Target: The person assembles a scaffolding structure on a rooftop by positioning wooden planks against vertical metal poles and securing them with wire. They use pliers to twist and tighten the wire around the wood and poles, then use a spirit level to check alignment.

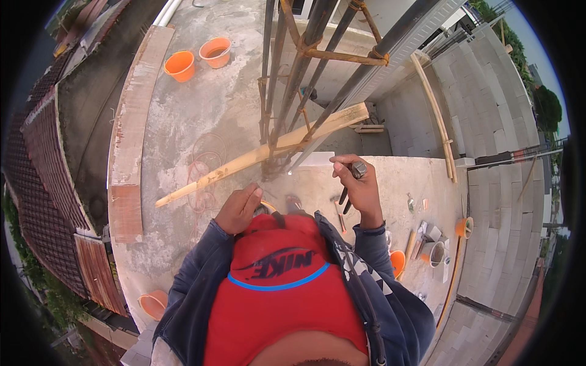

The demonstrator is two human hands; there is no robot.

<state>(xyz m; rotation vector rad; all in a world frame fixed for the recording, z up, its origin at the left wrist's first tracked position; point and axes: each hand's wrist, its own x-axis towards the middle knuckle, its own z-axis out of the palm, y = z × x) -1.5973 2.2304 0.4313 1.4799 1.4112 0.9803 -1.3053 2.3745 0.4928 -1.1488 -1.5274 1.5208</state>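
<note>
My right hand (361,190) is closed around a pair of pincers (359,169). Their metal head sticks up beside my fingers and the two dark handles hang below the palm. To the left, my left hand (240,208) is closed just in front of my body, fingers pressed together; whatever it pinches, if anything, is too small to make out. Ahead of both hands rises a column of rebar (299,76) with rusty square ties (345,56). A long wooden plank (256,160) slants through the foot of the column, nearest to my left hand.
Two orange buckets (179,66) stand far left on the concrete floor (165,134). Loose thin wire (204,174) lies left of the column. At right are a grey bucket (434,253), an orange bucket (397,262), scattered tools and a block wall (488,91). A drop borders the left edge.
</note>
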